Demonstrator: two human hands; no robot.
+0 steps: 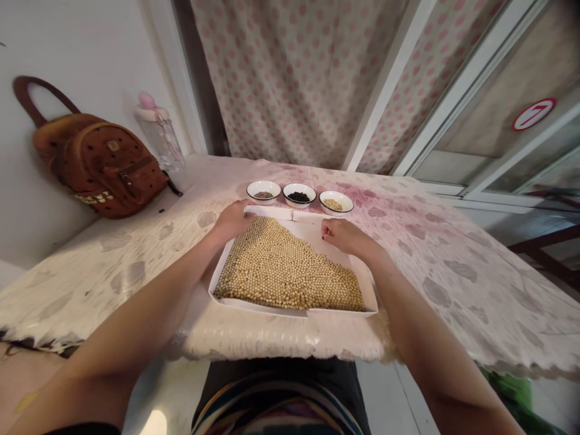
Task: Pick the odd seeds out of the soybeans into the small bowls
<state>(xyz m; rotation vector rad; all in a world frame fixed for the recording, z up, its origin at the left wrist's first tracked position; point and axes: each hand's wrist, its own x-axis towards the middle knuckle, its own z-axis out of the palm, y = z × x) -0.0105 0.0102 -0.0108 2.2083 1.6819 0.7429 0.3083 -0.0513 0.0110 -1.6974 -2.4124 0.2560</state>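
A shallow white box [366, 284] lies near the table's front edge. Yellow soybeans [285, 269] cover most of its floor, leaving a bare patch at the far right. My left hand [233, 220] grips the box's far left corner, its fingers partly hidden by the rim. Over the bare patch, my right hand [341, 234] is closed with its fingertips pinched together. A small dark spot shows at those fingertips; I cannot tell what it is. Just beyond the box stand a bowl of mixed coloured bits [263, 192], a bowl of black beans [299, 194] and a bowl of pale beans [336, 202].
A patterned cloth [435, 260] covers the table [136, 275]. At the back left, a brown backpack [115, 169] leans by the wall beside a clear bottle [161, 136] with a pink top. A dotted curtain [294, 78] hangs behind the table.
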